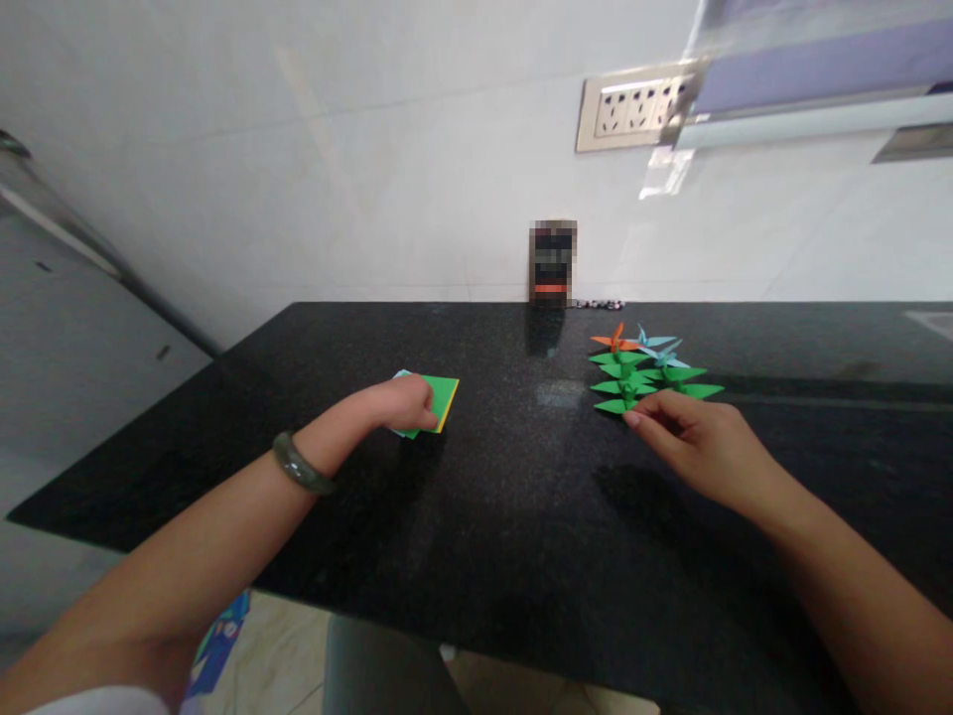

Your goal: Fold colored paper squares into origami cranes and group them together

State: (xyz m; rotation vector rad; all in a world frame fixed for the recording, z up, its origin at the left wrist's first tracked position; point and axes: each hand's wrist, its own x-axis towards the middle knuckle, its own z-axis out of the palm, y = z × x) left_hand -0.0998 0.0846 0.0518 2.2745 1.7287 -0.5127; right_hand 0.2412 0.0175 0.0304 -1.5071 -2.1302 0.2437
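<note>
My left hand (406,402) rests over a small stack of square origami paper (447,389), its fingers curled and pinching at the green top sheet. Yellow and pale blue edges show beneath that sheet. On the right, my right hand (704,437) is closed, thumb and forefinger pinching the nearest green paper crane (627,393) at its front side. Several green cranes stand close together in rows. Behind them are an orange paper crane (617,342) and light blue paper cranes (665,354). My fingers partly hide the front cranes.
The black countertop (483,516) meets a white wall. Against the wall leans a blurred dark phone-like object (552,263) with a beaded strap (600,305). A socket panel (632,104) is above. A grey stool (387,665) stands below the front edge.
</note>
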